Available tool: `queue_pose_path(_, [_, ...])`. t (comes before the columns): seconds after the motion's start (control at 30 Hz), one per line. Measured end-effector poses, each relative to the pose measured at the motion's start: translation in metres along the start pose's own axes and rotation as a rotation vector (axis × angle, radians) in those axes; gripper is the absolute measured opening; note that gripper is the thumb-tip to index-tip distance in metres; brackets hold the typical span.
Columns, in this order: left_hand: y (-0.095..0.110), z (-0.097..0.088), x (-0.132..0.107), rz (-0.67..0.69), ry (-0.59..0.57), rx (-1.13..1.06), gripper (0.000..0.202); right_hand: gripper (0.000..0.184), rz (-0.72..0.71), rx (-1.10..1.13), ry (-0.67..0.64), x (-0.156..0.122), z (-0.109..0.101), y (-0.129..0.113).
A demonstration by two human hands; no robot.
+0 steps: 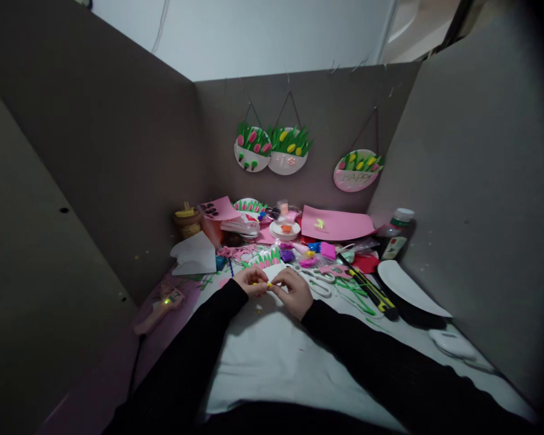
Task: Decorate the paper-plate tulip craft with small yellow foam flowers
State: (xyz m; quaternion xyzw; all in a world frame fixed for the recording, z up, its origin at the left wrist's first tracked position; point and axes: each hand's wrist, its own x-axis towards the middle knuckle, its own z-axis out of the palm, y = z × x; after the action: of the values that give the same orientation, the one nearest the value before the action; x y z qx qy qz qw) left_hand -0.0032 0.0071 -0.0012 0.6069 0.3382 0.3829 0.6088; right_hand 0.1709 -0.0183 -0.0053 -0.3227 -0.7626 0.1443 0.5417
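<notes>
Grey cardboard walls [95, 157] box you in on three sides, and three paper-plate tulip hangings [272, 150] hang on the back one. Below them your white table [272, 356] is crowded along its far edge: a pink paper sheet [338, 225], a half white plate [410, 287] at the right, a dark bottle [396, 237] beside the right wall, and a pink glue gun [159, 307] at the left with a small light glowing on it. Scissors [320, 279] lie just beyond your right hand [295, 291], and a yellow-and-black utility knife [372, 293] lies further right. Your left hand [251, 281] and right hand meet at the middle of the table, fingers curled inward, pinching a tiny yellow piece [262, 284] between them just in front of a white card with green grass [266, 261].
</notes>
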Motion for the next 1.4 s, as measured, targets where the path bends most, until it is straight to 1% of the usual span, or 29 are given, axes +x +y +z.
queue_pose_path(0.1, [0.001, 0.001, -0.002, 0.011, -0.01, 0.008, 0.036, 0.005, 0.015, 0.023, -0.018, 0.0, 0.0, 0.001])
queue_pose_path(0.2, [0.001, 0.003, -0.003, 0.02, -0.011, 0.013, 0.036, 0.011, -0.008, 0.032, -0.058, 0.0, 0.0, 0.001])
queue_pose_path(0.27, [0.0, 0.004, -0.002, 0.03, 0.004, 0.01, 0.036, 0.008, -0.036, 0.024, -0.081, 0.0, 0.0, 0.0])
queue_pose_path(0.33, [0.001, 0.004, -0.001, 0.027, 0.028, 0.004, 0.038, 0.007, -0.042, 0.014, -0.068, 0.0, -0.001, -0.001])
queue_pose_path(0.4, [0.003, 0.002, 0.001, 0.032, 0.093, -0.015, 0.041, 0.009, -0.007, 0.002, 0.0, 0.001, -0.001, 0.0])
queue_pose_path(0.5, [0.007, -0.002, 0.002, 0.055, 0.231, -0.069, 0.044, 0.011, 0.066, -0.005, 0.113, 0.001, -0.003, 0.001])
queue_pose_path(0.57, [0.008, -0.004, 0.002, 0.051, 0.266, -0.099, 0.045, 0.013, 0.07, 0.0, 0.104, 0.001, -0.003, 0.002])
queue_pose_path(0.63, [0.007, -0.004, 0.002, 0.036, 0.238, -0.105, 0.046, 0.015, 0.043, 0.012, 0.062, 0.001, -0.003, 0.002])
queue_pose_path(0.8, [0.002, 0.001, 0.002, 0.018, 0.068, -0.081, 0.043, 0.01, 0.007, 0.027, 0.041, 0.001, -0.001, 0.001])
queue_pose_path(1.0, [0.002, 0.002, -0.001, 0.05, -0.028, -0.036, 0.034, 0.007, 0.005, 0.015, 0.039, 0.0, 0.0, 0.001])
queue_pose_path(1.2, [0.005, 0.006, -0.004, 0.033, -0.028, 0.026, 0.033, 0.006, 0.003, 0.025, 0.03, 0.0, 0.001, 0.0])
queue_pose_path(1.33, [0.007, 0.008, -0.005, 0.043, -0.033, 0.025, 0.032, 0.007, -0.006, 0.045, -0.012, 0.001, -0.001, -0.001])
queue_pose_path(1.4, [0.007, 0.007, -0.004, 0.033, -0.015, 0.016, 0.031, 0.01, 0.006, 0.031, -0.001, 0.001, -0.002, -0.001])
